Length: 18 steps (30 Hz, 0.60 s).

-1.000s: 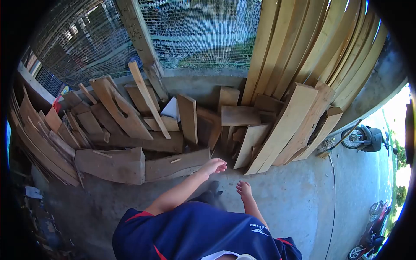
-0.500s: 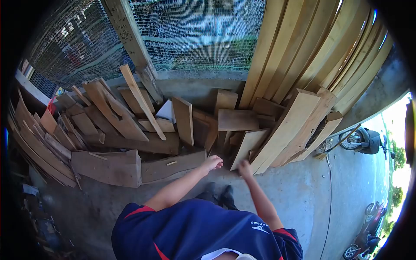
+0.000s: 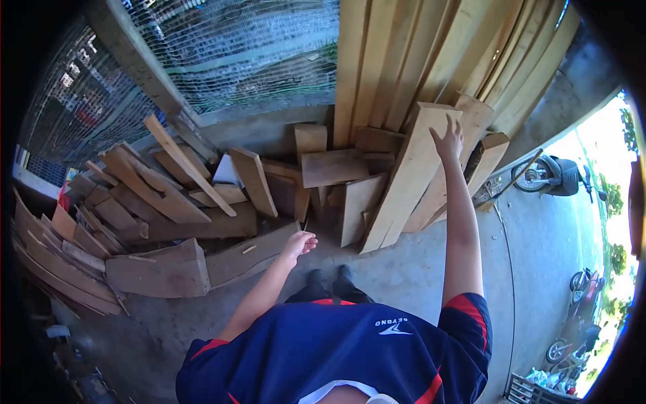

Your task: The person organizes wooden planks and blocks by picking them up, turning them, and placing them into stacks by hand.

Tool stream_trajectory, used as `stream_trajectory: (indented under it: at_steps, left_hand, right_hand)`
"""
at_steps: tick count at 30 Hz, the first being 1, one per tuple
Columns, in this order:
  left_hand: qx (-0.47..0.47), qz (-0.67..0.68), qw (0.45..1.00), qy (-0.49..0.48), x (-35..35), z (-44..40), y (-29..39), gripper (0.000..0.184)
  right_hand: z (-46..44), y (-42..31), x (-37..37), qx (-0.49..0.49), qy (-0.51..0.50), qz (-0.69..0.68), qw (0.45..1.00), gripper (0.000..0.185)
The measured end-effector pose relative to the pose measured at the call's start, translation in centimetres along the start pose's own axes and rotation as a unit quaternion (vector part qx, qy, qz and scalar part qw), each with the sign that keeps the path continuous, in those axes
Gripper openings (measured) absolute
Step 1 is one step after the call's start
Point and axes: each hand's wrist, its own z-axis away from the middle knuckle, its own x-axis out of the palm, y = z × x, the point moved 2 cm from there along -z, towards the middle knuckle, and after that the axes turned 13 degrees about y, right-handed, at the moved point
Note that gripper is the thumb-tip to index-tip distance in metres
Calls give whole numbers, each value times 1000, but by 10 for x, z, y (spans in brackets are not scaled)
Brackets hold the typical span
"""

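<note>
My right hand (image 3: 447, 138) reaches out, fingers spread, over the upper end of a thick pale board (image 3: 410, 178) that leans against the stack. Whether the fingertips touch the wood I cannot tell. My left hand (image 3: 298, 245) is held low in front of the wood pile, its fingers curled. A thin sliver seems to rise from its fingertips, too small to name. Between the two hands a shorter, flat board (image 3: 362, 209) leans on the pile. Right of the thick board stands another wide plank (image 3: 471, 124).
Tall planks (image 3: 397, 60) stand against the wall behind. Offcuts (image 3: 158, 185) lean in a heap to the left, behind a heavy wood block (image 3: 158, 271) on the floor. A motorbike (image 3: 555, 176) is parked at the right, and a crate (image 3: 538, 394) sits at the lower right.
My right hand has risen from the lower end of the boards to the thick board's top, and its fingers have spread. My left hand stays low and curled. The view has shifted right.
</note>
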Motion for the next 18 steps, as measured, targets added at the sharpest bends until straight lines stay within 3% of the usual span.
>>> stream_trajectory:
  at_steps: [9,11,12,14,17,18]
  left_hand:
    - [15,24,999,29,35,18,6,18]
    - [16,35,999,38,35,21,3,18]
    - [16,45,998,44,34,22,2,17]
    - [11,46,997,59,32,25,2,17]
    - [-2,45,996,77,23,25,-10,17]
    - [-1,44,996,79,22,26,-11,17]
  right_hand:
    - [-69,-10,36,-156,-159,42,974,85]
    - [-75,-16,46,-252,-177,92,947,83]
    - [-81,-15,56,-251,-177,90,947,83]
    - [-91,-7,84,-199,-303,50,930,74]
    - [-89,-8,84,-227,-268,45,935,70]
    - [-88,-8,84,-204,-275,36,939,77]
